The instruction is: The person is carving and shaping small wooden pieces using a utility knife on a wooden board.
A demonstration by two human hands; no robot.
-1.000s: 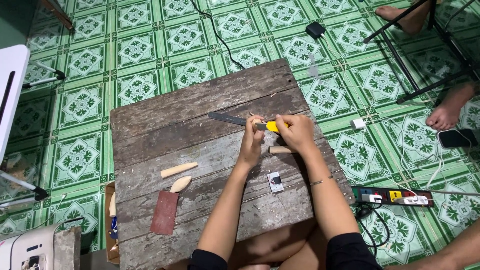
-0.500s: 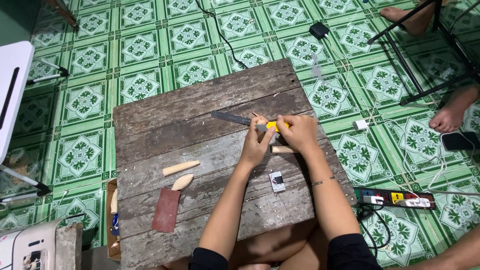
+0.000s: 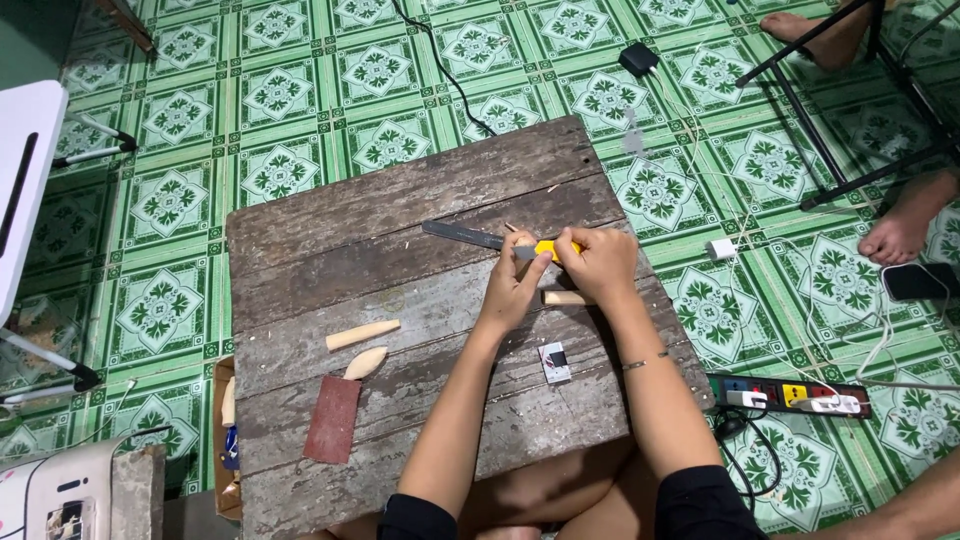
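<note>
Hands: left hand (image 3: 515, 285) and right hand (image 3: 597, 262) curl together around a yellow-handled utility knife (image 3: 545, 249), fingers closed on it.
Knife: above a rough, weathered grey plank board (image 3: 400, 220), right of centre.
Stick: short pale wooden peg (image 3: 562, 298) at 6 o'clock from the hands.
Ruler: flat dark metal strip (image 3: 462, 236) at 9 o'clock.
Carvings: two smooth tapered wood pieces (image 3: 362, 335) beside a reddish-brown sandpaper sheet (image 3: 332, 419) at 8 o'clock.

You are on the floor of a home used as a small craft corner. Green patterned tiles (image 3: 170, 200) cover the floor, and a low worktop (image 3: 400, 200) of weathered planks sits directly on them. A power strip (image 3: 790, 393), a charger (image 3: 638, 58) and loose cables lie about, a phone (image 3: 920, 281) rests nearby, and another person's bare foot (image 3: 895, 235) stands beside it.
</note>
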